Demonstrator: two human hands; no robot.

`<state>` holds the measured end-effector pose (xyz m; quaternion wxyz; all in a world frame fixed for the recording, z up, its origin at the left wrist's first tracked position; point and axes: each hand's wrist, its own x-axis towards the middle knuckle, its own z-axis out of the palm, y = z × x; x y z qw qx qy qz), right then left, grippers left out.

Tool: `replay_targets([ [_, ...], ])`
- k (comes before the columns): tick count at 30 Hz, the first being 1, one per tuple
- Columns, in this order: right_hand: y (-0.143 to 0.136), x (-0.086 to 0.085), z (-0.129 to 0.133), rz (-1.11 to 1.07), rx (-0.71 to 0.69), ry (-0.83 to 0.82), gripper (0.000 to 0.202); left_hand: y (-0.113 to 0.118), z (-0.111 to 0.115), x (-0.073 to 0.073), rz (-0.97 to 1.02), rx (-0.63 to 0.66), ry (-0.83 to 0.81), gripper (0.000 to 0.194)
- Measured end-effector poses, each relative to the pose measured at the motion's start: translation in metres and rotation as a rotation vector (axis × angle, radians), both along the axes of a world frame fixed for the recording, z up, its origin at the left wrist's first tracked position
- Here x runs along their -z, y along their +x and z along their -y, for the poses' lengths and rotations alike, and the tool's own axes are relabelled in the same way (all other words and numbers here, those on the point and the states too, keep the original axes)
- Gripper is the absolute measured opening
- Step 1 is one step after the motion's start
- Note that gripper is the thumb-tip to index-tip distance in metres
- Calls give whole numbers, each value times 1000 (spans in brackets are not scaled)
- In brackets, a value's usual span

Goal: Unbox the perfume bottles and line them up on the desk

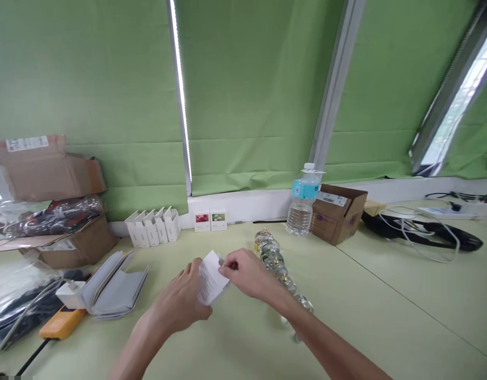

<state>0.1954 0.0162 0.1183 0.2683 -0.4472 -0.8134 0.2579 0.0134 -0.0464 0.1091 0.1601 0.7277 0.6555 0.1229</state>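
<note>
A small white box with printed text [212,278] is tilted in the air above the table, between both hands. Around its left side wrap the fingers of my left hand [183,298], thumb below. My right hand [245,272] pinches at the upper right edge of the box, thumb and index finger together. Just beyond the right hand, a row of small clear glass jars [273,257] with gold-coloured parts runs toward the front. Several open white boxes [153,227] stand at the back left. Beside them are two small picture boxes, one red [202,220] and one green [218,220].
A water bottle [301,208] and an open brown carton [337,214] stand at the back. On the left are stacked cartons [49,179], a grey folded case [116,290] and an orange device [62,323]. A black object with white cables [425,232] lies right.
</note>
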Motion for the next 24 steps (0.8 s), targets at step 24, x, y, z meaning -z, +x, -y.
replay_targets([
  [24,26,-33,-14,-643,-40,-260,40,13,-18,12,544,-75,288,70],
])
